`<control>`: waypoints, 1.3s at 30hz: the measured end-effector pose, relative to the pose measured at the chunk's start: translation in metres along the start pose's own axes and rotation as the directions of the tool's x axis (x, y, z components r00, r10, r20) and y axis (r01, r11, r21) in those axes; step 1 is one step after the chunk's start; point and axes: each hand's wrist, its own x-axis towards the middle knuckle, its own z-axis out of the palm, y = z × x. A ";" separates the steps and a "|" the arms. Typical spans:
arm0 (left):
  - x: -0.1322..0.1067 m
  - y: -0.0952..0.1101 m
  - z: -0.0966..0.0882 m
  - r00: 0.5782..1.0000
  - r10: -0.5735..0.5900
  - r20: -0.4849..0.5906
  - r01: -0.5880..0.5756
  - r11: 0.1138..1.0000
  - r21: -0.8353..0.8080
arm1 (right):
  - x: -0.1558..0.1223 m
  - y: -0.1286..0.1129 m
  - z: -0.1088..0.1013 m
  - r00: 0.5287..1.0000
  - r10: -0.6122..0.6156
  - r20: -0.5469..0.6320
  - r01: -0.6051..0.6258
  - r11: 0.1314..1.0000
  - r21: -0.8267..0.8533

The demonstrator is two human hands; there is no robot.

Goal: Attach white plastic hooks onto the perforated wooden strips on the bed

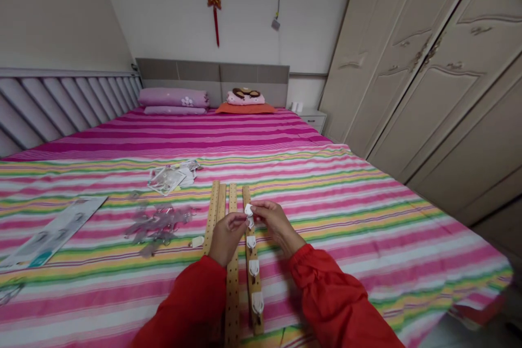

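A narrow wooden strip with holes (pixel 246 194) lies lengthwise in front of me. Several white plastic hooks (pixel 254 268) sit in a row along it, each with a small metal end. Over the strip's far part, my right hand (pixel 274 224) pinches a small white hook (pixel 248 209) between thumb and fingers. My left hand (pixel 227 236) meets it from the other side, its fingertips closed at the hook's lower edge. Another white hook, just below the fingertips, is partly covered. Left of my left hand, a loose pale piece (pixel 197 241) rests on the cloth.
More perforated wooden strips (pixel 232 293) lie parallel on the left. Clear plastic-wrapped pieces (pixel 163 223) are heaped farther left, with opened packaging (pixel 173 176) behind them. A long flat package (pixel 57 231) lies at far left on the striped bedsheet (pixel 367 239). Wardrobes (pixel 424 81) stand right.
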 end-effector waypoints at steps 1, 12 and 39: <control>0.004 -0.002 0.000 1.000 -0.001 0.002 0.001 1.000 -0.001 | 0.005 0.001 0.000 1.000 -0.006 -0.012 0.006 1.000 -0.002; 0.056 -0.043 -0.013 1.000 0.014 -0.016 -0.012 0.993 0.118 | 0.048 0.017 -0.008 0.996 -0.026 -0.089 0.023 0.999 -0.031; 0.043 -0.043 -0.004 0.960 0.196 0.199 -0.269 0.462 0.845 | 0.073 0.049 -0.010 0.986 -0.102 -0.131 0.086 0.988 -0.127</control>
